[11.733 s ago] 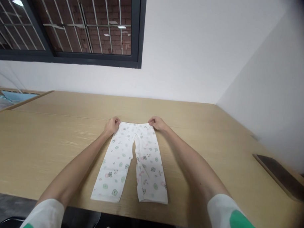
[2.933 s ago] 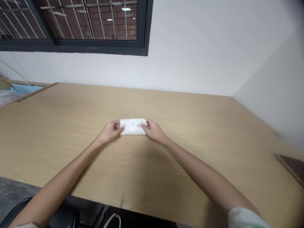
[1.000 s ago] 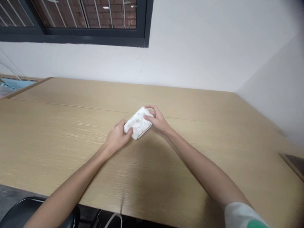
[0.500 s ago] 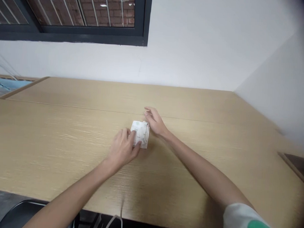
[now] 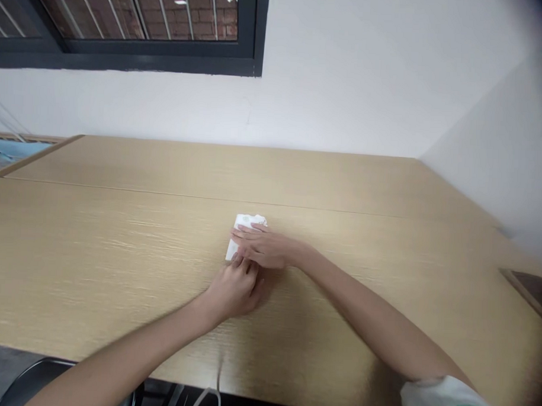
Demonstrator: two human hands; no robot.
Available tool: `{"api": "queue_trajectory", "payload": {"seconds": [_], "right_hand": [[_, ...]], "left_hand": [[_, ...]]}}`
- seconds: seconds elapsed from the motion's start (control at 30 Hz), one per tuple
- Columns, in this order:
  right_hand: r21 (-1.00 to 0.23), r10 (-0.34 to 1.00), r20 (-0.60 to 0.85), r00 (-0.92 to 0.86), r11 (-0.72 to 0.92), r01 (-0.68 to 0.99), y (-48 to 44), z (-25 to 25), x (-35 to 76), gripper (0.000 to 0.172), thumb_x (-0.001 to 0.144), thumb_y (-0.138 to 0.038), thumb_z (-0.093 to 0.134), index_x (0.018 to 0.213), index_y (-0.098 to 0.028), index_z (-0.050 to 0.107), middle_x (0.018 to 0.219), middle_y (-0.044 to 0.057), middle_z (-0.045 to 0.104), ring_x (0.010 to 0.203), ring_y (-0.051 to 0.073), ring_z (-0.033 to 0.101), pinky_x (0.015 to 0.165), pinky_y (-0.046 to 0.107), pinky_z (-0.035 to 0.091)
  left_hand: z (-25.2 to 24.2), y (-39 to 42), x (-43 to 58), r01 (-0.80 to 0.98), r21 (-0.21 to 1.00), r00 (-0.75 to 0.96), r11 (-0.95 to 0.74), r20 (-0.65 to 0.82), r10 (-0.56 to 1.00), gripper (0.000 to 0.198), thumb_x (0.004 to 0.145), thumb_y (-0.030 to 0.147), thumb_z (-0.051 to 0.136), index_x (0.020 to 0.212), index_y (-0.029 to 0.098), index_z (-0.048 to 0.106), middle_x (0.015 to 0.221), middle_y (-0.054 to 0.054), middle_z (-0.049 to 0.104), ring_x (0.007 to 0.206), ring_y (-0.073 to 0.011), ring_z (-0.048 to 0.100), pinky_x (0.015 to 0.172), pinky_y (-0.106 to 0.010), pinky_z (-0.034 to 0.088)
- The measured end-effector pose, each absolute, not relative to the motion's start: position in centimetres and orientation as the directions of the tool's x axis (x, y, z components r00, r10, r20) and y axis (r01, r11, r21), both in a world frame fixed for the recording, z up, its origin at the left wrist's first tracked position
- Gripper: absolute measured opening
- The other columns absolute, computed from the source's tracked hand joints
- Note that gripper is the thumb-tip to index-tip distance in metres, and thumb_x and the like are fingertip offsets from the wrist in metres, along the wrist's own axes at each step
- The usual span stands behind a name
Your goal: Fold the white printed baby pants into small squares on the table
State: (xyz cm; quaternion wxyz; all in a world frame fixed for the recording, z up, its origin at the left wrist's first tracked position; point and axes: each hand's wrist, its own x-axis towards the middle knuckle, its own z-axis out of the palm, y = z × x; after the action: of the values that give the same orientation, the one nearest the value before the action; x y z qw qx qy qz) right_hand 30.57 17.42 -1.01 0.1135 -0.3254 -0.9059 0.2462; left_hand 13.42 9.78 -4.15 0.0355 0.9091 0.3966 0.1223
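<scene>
A small white folded piece with faint print (image 5: 245, 220) lies flat on the wooden table. Whether it is paper or cloth I cannot tell. My right hand (image 5: 269, 248) rests across it from the right, fingers stretched out, hiding most of its middle and right side. Just below, my left hand (image 5: 235, 287) is at the near edge of the piece. Its fingers are bent a little, the fingertips close to or under my right hand, and the thumb stands apart on the right. I see nothing held in it.
The wide light wooden table (image 5: 117, 269) has a seam running across it and meets a white wall (image 5: 337, 81) below a dark-framed window (image 5: 160, 63). A black chair (image 5: 37, 384) and a pale cable (image 5: 206, 396) are at the near edge. A dark recess (image 5: 530, 289) shows at the right.
My right hand has come down and left from beside the far right corner onto the white folded piece. My left hand has slid off its left side toward me and to the right.
</scene>
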Motion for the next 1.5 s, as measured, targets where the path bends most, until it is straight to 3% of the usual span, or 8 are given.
{"api": "queue_trajectory", "payload": {"seconds": [0.17, 0.37, 0.53, 0.63, 0.83, 1.07, 1.37, 1.5], "right_hand": [[-0.418, 0.685, 0.214, -0.697, 0.709, 0.568, 20.0, -3.0, 33.0, 0.048, 0.104, -0.036, 0.045, 0.151, -0.026, 0.050, 0.160, 0.006, 0.041, 0.151, 0.029, 0.032, 0.125, 0.056, 0.020], [-0.405, 0.717, 0.227, -0.659, 0.685, 0.606, 20.8, -3.8, 33.7, 0.054, 0.105, -0.038, 0.041, 0.157, -0.024, 0.041, 0.163, 0.007, 0.034, 0.153, 0.028, 0.027, 0.126, 0.054, 0.018], [-0.457, 0.765, 0.207, -0.610, 0.626, 0.631, 20.3, -4.3, 33.5, 0.062, 0.107, -0.047, 0.029, 0.161, -0.015, 0.031, 0.166, 0.011, 0.025, 0.156, 0.027, 0.021, 0.127, 0.052, 0.016], [-0.522, 0.813, 0.260, -0.520, 0.572, 0.633, 20.2, -4.7, 33.5, 0.066, 0.108, -0.051, 0.022, 0.161, -0.013, 0.028, 0.166, 0.014, 0.026, 0.155, 0.024, 0.023, 0.127, 0.049, 0.019], [-0.518, 0.815, 0.450, -0.365, 0.571, 0.637, 19.8, -4.4, 33.6, 0.057, 0.108, -0.048, 0.023, 0.149, -0.015, 0.046, 0.148, 0.017, 0.051, 0.139, 0.026, 0.045, 0.118, 0.049, 0.034], [-0.286, 0.760, 0.503, -0.411, 0.595, 0.751, 19.6, -4.5, 33.2, 0.037, 0.104, -0.038, 0.038, 0.112, -0.015, 0.066, 0.104, 0.015, 0.064, 0.103, 0.029, 0.056, 0.095, 0.045, 0.044], [-0.220, 0.724, 0.532, -0.439, 0.619, 0.754, 19.5, -4.5, 33.0, 0.032, 0.104, -0.034, 0.040, 0.110, -0.014, 0.065, 0.106, 0.016, 0.064, 0.103, 0.029, 0.055, 0.094, 0.043, 0.043], [-0.276, 0.728, 0.524, -0.442, 0.636, 0.721, 18.3, -4.5, 30.9, 0.032, 0.104, -0.035, 0.039, 0.111, -0.013, 0.062, 0.108, 0.017, 0.064, 0.105, 0.029, 0.055, 0.094, 0.045, 0.044]], "left_hand": [[-4.7, 9.6, 13.4, 0.734, 0.167, 0.634, -0.658, 0.179, 0.752, 0.060, 0.092, 0.033, 0.049, 0.147, 0.009, 0.044, 0.150, -0.023, 0.048, 0.141, -0.0386, 0.049, 0.113, -0.055, 0.057], [-4.1, 9.6, 13.5, 0.752, 0.229, 0.604, -0.618, 0.138, 0.785, 0.060, 0.091, 0.033, 0.051, 0.147, 0.012, 0.045, 0.153, -0.021, 0.045, 0.141, -0.0377, 0.049, 0.112, -0.055, 0.057], [-1.6, 11.2, 11.9, 0.729, 0.444, 0.507, -0.521, 0.163, 0.847, 0.037, 0.096, 0.036, 0.046, 0.129, 0.027, 0.061, 0.129, -0.007, 0.068, 0.109, -0.0230, 0.069, 0.095, -0.039, 0.062], [-0.7, 13.1, 10.6, 0.735, 0.548, 0.322, -0.399, 0.235, 0.917, 0.028, 0.097, 0.037, 0.045, 0.106, 0.025, 0.069, 0.105, -0.003, 0.073, 0.091, -0.0165, 0.068, 0.086, -0.031, 0.056], [-1.7, 15.7, 9.7, 0.828, 0.526, 0.150, -0.191, 0.121, 0.981, 0.028, 0.096, 0.040, 0.047, 0.084, 0.022, 0.064, 0.087, -0.003, 0.070, 0.077, -0.0162, 0.061, 0.068, -0.026, 0.037], [-2.6, 16.0, 10.9, 0.824, 0.505, 0.226, -0.258, 0.125, 0.966, 0.030, 0.096, 0.041, 0.046, 0.089, 0.018, 0.063, 0.086, -0.006, 0.068, 0.083, -0.0175, 0.061, 0.075, -0.026, 0.040], [-1.1, 16.6, 10.3, 0.762, 0.613, 0.228, -0.208, 0.047, 0.973, 0.026, 0.093, 0.042, 0.053, 0.087, 0.019, 0.061, 0.080, -0.003, 0.069, 0.067, -0.0131, 0.059, 0.061, -0.023, 0.035], [0.7, 14.5, 9.4, 0.719, 0.662, 0.207, -0.211, 0.086, 0.975, 0.024, 0.089, 0.042, 0.058, 0.081, 0.020, 0.059, 0.075, 0.000, 0.065, 0.064, -0.0113, 0.056, 0.060, -0.022, 0.034]]}}
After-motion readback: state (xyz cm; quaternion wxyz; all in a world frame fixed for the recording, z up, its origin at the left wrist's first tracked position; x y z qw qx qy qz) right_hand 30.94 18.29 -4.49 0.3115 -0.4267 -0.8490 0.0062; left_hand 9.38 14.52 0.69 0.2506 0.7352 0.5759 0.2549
